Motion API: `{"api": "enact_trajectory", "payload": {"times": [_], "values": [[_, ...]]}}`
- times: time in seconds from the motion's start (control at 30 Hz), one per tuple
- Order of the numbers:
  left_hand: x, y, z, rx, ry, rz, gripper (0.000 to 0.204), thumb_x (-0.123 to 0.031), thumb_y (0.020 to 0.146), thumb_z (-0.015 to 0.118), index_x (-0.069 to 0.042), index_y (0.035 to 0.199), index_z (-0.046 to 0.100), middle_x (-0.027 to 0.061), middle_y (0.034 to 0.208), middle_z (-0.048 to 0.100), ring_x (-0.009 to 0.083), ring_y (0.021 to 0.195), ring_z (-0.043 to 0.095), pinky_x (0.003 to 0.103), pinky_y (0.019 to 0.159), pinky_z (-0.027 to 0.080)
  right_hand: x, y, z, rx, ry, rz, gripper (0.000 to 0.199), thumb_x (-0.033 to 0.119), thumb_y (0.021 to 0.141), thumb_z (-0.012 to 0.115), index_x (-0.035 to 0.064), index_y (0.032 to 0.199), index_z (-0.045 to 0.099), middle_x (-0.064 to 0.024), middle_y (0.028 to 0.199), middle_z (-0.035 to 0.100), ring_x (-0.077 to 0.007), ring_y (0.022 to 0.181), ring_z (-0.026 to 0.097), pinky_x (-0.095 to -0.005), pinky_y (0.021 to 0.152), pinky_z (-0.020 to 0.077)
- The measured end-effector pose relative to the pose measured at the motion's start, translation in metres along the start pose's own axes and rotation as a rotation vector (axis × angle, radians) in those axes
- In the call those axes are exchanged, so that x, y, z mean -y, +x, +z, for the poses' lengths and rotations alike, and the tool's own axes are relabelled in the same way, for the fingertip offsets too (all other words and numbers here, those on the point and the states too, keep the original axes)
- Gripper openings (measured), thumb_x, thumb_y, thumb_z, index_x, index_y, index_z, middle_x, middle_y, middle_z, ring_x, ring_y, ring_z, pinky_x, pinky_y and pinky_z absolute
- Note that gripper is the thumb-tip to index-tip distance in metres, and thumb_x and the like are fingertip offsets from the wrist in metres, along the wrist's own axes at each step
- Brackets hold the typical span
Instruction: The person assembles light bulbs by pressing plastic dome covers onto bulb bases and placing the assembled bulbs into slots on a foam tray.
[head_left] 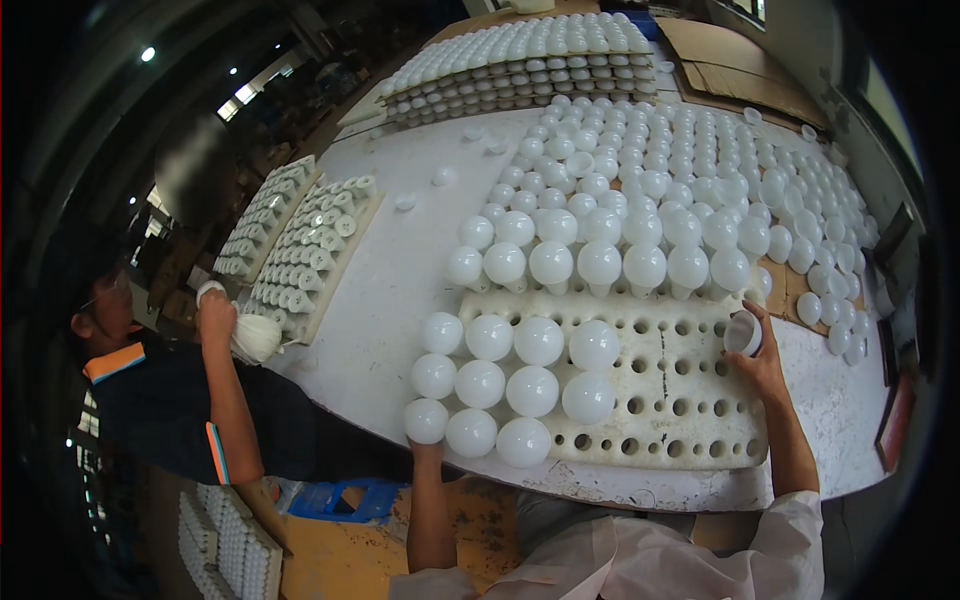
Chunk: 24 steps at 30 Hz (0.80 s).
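Overhead, right hand (762, 362) holding bulb (742, 333), foam tray (690, 400)

white bulbs (539, 341), white holed foam tray (660, 400), white table (400, 260)

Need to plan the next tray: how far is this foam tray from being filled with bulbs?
Done: eleven white bulbs stand in the left part of the foam tray. In hand: the right hand holds a bulb cover; the left hand is at the tray's near-left corner. Left: the open holes on the tray's right side.
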<state>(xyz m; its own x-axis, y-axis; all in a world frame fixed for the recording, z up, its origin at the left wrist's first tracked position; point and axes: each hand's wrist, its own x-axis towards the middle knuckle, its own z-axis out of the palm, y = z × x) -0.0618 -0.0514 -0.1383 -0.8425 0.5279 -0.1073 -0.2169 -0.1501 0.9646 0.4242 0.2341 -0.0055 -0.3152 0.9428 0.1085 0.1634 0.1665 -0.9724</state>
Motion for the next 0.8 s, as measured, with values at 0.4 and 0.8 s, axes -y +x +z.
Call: {"api": "enact_trajectory", "payload": {"times": [0.4, 0.8], "values": [[0.014, -0.017, 0.000, 0.106, 0.020, 0.048, 0.027, -0.020, 0.092, 0.059, -0.008, 0.117, 0.058, 0.0043, 0.106, 0.063, 0.0141, 0.096, 0.062, 0.035, 0.083, 0.053, -0.018, 0.025, -0.018, 0.060, -0.043, 0.092, 0.081, 0.037, 0.070, 0.068, 0.0147, 0.143, 0.038, -0.0074, 0.131, 0.045, -0.0225, 0.111, 0.051, -0.0345, 0.081, 0.0482], [-0.065, -0.010, -0.007, -0.067, 0.457, 0.286, 0.031, 0.007, 0.085, 0.051, 0.005, 0.115, 0.059, 0.0139, 0.111, 0.067, 0.0169, 0.103, 0.064, 0.027, 0.088, 0.050, -0.034, 0.043, -0.024, -0.020, 0.190, 0.113, 0.076, 0.033, 0.078, 0.068, 0.0100, 0.143, 0.036, -0.0115, 0.132, 0.049, -0.0222, 0.115, 0.051, -0.0327, 0.090, 0.0440]]}}
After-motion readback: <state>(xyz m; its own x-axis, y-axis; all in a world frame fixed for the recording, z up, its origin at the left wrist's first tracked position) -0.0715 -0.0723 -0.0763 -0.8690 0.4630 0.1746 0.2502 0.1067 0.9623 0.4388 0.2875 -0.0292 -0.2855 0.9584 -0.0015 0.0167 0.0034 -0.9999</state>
